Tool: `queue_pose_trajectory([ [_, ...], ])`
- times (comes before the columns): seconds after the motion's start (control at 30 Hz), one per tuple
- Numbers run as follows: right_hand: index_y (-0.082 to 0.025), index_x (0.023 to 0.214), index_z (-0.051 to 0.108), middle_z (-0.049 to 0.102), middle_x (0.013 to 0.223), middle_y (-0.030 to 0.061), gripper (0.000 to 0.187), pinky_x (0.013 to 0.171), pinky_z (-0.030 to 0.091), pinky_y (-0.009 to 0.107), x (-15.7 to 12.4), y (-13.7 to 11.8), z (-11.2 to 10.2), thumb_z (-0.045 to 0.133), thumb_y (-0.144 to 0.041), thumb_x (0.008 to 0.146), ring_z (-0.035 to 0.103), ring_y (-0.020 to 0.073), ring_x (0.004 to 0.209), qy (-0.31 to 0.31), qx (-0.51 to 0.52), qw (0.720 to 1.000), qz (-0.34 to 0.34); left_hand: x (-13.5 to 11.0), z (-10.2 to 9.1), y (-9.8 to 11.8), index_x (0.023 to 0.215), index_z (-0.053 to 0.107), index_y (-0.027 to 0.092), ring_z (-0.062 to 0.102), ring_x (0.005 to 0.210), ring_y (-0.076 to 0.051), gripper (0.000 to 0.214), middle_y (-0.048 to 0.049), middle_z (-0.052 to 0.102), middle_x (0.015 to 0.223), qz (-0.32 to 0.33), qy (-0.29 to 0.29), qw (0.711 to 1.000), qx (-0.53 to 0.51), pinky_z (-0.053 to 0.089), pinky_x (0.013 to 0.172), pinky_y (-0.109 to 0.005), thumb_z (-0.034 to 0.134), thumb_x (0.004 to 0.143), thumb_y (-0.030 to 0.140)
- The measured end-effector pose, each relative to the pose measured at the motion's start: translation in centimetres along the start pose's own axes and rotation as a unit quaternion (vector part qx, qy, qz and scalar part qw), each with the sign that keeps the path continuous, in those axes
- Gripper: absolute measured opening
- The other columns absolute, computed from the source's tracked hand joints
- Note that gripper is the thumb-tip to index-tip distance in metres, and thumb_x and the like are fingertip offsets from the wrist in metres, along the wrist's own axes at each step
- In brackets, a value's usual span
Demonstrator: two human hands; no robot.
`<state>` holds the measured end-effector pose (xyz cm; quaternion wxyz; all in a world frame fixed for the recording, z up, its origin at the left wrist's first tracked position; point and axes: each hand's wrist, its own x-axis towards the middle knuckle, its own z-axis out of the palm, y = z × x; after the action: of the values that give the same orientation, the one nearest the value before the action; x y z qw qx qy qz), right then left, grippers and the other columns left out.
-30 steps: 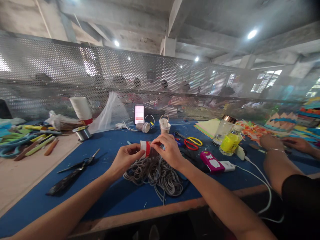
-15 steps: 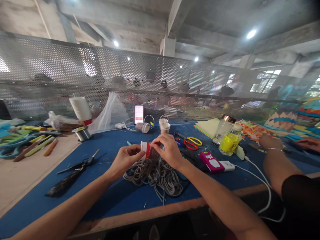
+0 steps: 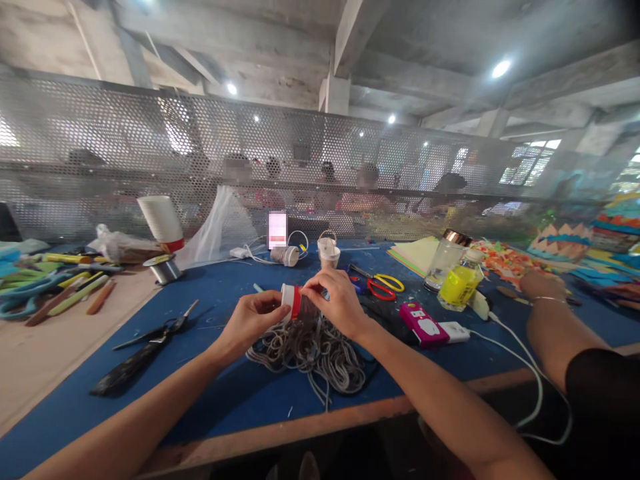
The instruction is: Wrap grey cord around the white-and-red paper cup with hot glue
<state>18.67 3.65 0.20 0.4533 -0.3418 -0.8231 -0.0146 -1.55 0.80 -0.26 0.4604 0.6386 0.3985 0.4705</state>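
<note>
A white paper cup (image 3: 288, 300) with a red band lies on its side, its far part wrapped in grey cord. My left hand (image 3: 254, 320) is closed around the rim end, thumb in front. On the other side, my right hand (image 3: 340, 301) pinches at the wrapped part near the red band; whatever lies between its fingertips is too small to make out. Directly below both hands, a loose heap of grey cord (image 3: 343, 363) spreads over the blue tabletop (image 3: 210, 393). Behind them are a cord-wrapped cup (image 3: 286, 255) on its side and a small white cup with a handle (image 3: 330, 252).
Black-handled scissors (image 3: 145, 353) lie at left, beyond them a wire spool (image 3: 164, 269) and stacked paper cups (image 3: 161, 217). To the right are red-and-yellow scissors (image 3: 383, 288), a purple power bank (image 3: 420, 325), a yellow bottle (image 3: 460, 283) and another person's arm (image 3: 560, 327). A perforated screen (image 3: 290, 147) stands behind.
</note>
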Motion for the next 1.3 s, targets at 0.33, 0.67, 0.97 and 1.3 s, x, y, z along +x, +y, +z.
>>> queue_pose_trajectory([
  [0.33,-0.021,0.088,0.065,0.066,0.087,0.002,0.012,0.086,0.039,0.032,0.06,0.01,-0.05,0.059,-0.031,0.092,0.06,0.0159,0.088,0.002,0.006,1.0,-0.004,-0.06,0.03,0.12,0.085,0.074,0.015,0.062,0.066,-0.015,0.019,-0.003,0.071,0.075,0.013,0.001,1.0,0.016,0.048,0.063,-0.024,0.07,0.074,0.029],
  [0.67,-0.021,0.087,0.065,0.065,0.087,0.0023,0.012,0.085,0.041,0.031,0.02,0.19,0.06,0.06,-0.031,0.092,0.061,0.016,0.086,0.001,0.004,1.0,0.007,-0.16,0.03,0.38,0.084,0.073,0.015,0.061,0.066,-0.016,0.02,-0.0032,0.07,0.075,0.016,-0.012,1.0,0.02,0.048,0.063,-0.024,0.07,0.075,0.032],
  [0.97,-0.02,0.088,0.065,0.064,0.086,0.0025,0.012,0.081,0.044,0.029,0.03,0.29,-0.03,0.059,-0.031,0.092,0.061,0.0152,0.083,0.0,0.023,1.0,0.015,-0.19,-0.12,0.11,0.09,0.074,0.015,0.063,0.071,-0.017,0.023,-0.004,0.071,0.079,0.032,-0.024,0.998,0.038,0.049,0.066,-0.024,0.069,0.078,0.033],
  [1.3,-0.019,0.087,0.065,0.062,0.085,0.0027,0.013,0.076,0.048,0.025,0.0,0.58,0.15,0.058,-0.03,0.092,0.06,0.0136,0.079,-0.001,0.072,0.997,0.034,-0.09,-0.38,-0.39,0.086,0.073,0.016,0.062,0.069,-0.016,0.016,-0.0021,0.069,0.077,0.041,-0.042,0.997,0.049,0.048,0.065,-0.023,0.067,0.079,0.03],
])
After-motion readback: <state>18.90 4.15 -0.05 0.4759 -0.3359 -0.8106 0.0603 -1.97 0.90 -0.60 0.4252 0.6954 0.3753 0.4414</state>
